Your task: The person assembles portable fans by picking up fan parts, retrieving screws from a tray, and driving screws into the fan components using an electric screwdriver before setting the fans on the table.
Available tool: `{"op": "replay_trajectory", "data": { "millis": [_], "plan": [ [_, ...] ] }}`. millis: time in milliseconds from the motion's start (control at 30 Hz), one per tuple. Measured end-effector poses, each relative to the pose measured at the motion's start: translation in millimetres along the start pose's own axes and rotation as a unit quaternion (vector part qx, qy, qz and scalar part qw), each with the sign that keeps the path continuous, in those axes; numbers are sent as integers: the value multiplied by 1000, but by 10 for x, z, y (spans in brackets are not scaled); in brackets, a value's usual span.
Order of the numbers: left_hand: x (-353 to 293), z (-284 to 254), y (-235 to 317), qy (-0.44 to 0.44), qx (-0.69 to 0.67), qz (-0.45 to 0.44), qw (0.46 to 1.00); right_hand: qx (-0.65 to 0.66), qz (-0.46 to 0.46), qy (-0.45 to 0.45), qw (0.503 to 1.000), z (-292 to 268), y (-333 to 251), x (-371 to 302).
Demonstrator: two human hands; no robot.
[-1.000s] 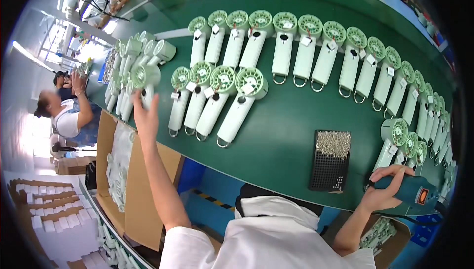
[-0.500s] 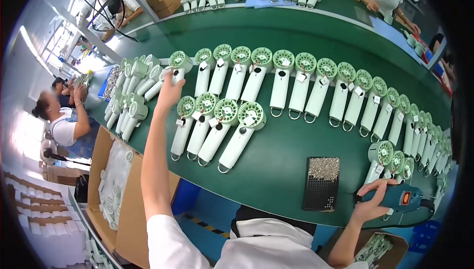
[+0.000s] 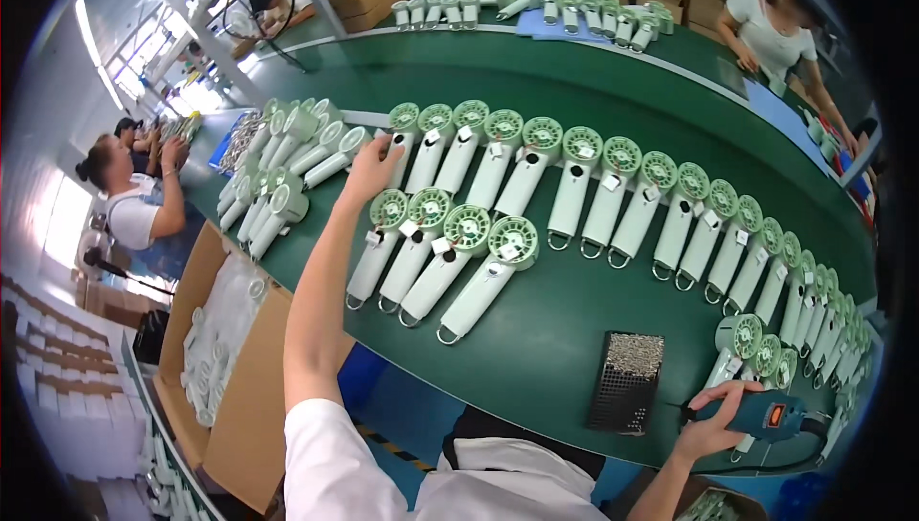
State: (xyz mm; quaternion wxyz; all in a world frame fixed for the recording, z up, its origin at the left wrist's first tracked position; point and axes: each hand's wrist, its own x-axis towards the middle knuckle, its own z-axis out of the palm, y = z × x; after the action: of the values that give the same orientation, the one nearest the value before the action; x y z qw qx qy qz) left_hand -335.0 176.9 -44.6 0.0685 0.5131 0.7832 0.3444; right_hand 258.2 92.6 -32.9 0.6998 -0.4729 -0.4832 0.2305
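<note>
My left hand [image 3: 371, 173] is closed around the upper handle of a pale green handheld fan [image 3: 403, 119], which stands at the left end of the back row. Its round open head shows green blades; the fingers partly cover the handle. To its right, several similar fans [image 3: 542, 138] lie side by side with small white tags on the heads and loops at the handle ends. A shorter front row of fans [image 3: 467, 230] lies nearer me. At the lower right, my right hand [image 3: 710, 425] grips a teal electric screwdriver [image 3: 769, 416], its tip pointing left, beside a black screw tray [image 3: 603, 397].
Left of my hand, more fans [image 3: 278, 207] are heaped beside a blue tray of small parts [image 3: 230, 148]. An open cardboard box [image 3: 239, 406] with clear plastic parts stands below the table edge. A cable runs from the screwdriver. Co-workers [image 3: 144, 205] sit left and across.
My left hand has carried the fan rightward and set it against the left end of the back row. The right hand still holds the screwdriver. The whole view has shifted slightly.
</note>
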Motion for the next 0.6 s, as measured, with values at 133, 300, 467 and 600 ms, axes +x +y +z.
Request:
{"op": "replay_trajectory", "data": {
  "millis": [133, 300, 467, 600],
  "plan": [
    [-337, -390, -70, 212, 51, 69, 973, -23, 62, 1, 998, 99, -129, 50],
    [-799, -970, -835, 310, 246, -17, 918, 7, 62, 25, 998, 120, -132, 125],
    [-1189, -1108, -1237, 200, 310, -107, 923, 18, 69, 39, 997, 124, -93, 168],
    [-1323, -1142, -1312, 193, 334, -89, 918, 27, 80, 40, 996, 159, -115, 178]
  ]
}}
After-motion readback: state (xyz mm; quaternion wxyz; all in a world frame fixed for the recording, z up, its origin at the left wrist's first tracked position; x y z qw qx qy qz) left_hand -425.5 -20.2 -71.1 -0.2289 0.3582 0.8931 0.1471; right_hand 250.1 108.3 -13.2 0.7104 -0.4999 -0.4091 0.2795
